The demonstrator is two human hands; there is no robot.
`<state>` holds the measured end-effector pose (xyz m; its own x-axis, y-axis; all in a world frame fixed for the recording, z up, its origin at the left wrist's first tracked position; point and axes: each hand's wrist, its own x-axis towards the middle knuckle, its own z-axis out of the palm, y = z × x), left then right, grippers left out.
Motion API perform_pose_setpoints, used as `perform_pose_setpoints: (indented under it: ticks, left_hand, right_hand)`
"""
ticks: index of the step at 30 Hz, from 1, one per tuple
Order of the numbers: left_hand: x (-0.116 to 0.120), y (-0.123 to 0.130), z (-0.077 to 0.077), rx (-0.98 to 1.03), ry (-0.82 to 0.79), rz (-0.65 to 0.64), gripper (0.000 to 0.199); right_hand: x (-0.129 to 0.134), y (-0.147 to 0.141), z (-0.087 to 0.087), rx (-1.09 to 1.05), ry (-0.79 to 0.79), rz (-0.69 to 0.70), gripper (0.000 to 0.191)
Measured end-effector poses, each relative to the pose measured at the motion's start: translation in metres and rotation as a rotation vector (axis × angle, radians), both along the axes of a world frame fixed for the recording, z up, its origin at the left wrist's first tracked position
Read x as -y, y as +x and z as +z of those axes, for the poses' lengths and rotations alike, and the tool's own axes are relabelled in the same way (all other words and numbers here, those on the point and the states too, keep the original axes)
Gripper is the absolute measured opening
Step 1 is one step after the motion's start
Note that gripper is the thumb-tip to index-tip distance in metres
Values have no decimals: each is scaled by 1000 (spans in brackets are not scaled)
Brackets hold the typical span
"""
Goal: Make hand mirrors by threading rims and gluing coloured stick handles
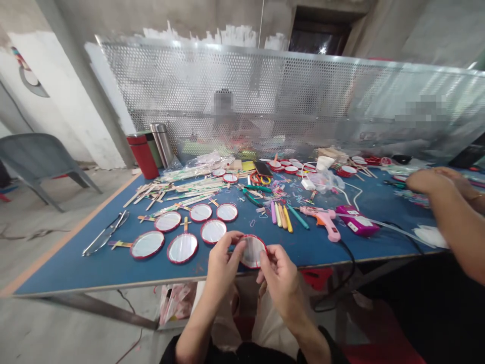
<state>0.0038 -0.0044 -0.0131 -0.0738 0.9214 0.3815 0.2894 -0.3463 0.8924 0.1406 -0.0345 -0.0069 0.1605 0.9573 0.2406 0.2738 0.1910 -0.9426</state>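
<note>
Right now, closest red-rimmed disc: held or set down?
Held: left hand and right hand have the red-rimmed disc by opposite edges.

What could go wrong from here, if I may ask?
The red-rimmed disc sits between the left hand and the right hand near the front edge of the table, so a slip might drop it. The black cord of the glue gun hangs over that edge; a snag could pull the gun down.
</note>
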Motion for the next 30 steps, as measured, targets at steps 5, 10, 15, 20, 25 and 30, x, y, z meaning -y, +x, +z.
perform_pose_setpoints:
  ticks: [5, 10, 15, 20, 25, 30]
  left_hand:
    - [6, 10, -7, -187, 206, 142, 14]
    - [7, 12, -17, -216, 286, 184, 19]
    - [6, 11, -18, -198, 302, 174, 20]
    - [7, 3, -7, -172, 230, 126, 15]
    - [11, -10, -4, 48, 31, -111, 11]
    - [19, -14, -3, 195, -39, -181, 12]
  right_hand:
    - [3, -3, -16, 189, 206, -97, 18]
    - [4, -1, -25, 312, 302, -148, 16]
    - [7, 2, -27, 297, 270, -108, 19]
    - [7, 3, -30, 71, 88, 4, 23]
    - [11, 0, -20, -154, -82, 143, 29]
    - [17, -3, -11, -260, -151, 193, 32]
